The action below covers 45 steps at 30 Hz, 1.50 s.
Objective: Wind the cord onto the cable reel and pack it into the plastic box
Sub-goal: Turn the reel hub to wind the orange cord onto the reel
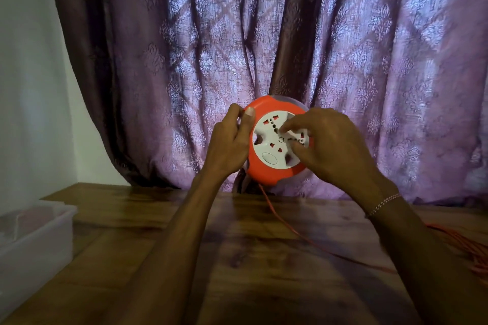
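Observation:
An orange cable reel (266, 170) with a white socket face is held upright in the air above the wooden table (237, 258), in front of the curtain. My left hand (232, 142) grips its left rim, thumb on the front. My right hand (330, 145) rests on the white socket face, fingertips near the hub. A thin orange cord (298, 235) hangs from the reel's bottom and runs right across the table to a loose heap of cord (472, 248) at the right edge. A clear plastic box (34, 240) stands at the table's left.
A purple patterned curtain (264, 47) hangs close behind the reel along the table's far edge. A white wall (26, 74) is at the left. The table's front and middle show bare wood between my forearms.

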Available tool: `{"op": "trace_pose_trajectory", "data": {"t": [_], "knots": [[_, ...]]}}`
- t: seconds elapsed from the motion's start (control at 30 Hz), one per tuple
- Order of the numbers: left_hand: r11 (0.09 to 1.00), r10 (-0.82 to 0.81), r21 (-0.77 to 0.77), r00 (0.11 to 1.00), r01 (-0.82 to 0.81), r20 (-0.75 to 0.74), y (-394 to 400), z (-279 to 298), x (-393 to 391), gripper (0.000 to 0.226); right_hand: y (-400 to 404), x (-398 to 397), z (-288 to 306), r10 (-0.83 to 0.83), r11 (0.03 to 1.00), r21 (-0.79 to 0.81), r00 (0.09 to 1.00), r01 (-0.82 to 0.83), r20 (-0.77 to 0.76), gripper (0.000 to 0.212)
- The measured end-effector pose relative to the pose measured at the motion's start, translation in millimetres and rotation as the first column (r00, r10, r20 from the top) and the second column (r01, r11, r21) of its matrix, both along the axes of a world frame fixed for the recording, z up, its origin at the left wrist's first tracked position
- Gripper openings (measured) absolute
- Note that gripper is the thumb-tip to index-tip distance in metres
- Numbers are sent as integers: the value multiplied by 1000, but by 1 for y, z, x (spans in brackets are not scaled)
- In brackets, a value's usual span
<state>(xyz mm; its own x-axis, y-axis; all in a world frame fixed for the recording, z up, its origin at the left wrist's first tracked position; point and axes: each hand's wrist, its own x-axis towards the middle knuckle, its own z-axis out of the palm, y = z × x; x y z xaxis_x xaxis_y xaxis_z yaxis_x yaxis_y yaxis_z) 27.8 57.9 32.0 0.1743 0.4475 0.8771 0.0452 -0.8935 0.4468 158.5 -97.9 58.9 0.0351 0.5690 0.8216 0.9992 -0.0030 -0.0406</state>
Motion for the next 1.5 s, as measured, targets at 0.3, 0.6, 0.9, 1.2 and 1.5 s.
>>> {"op": "trace_pose_trajectory", "data": {"t": [0.3,0.6,0.9,1.2,1.5], "knots": [[1000,14,8,999,-15,31,-4,6,-3,35,3,-11,-11,-117,986,-81,955,144,273,49],[1000,-18,17,999,17,34,-8,7,-1,34,7,-13,-15,-85,984,154,996,85,-6,55],[1000,-23,-1,1000,23,-9,-6,6,-4,44,9,-8,-11,104,974,212,987,-77,-122,28],[1000,-19,12,1000,19,23,-7,7,-8,34,7,-5,-8,91,983,-175,980,-60,177,55],[999,-28,34,1000,28,13,-6,6,-4,40,8,-8,-17,-124,992,43,960,117,250,54]]}}
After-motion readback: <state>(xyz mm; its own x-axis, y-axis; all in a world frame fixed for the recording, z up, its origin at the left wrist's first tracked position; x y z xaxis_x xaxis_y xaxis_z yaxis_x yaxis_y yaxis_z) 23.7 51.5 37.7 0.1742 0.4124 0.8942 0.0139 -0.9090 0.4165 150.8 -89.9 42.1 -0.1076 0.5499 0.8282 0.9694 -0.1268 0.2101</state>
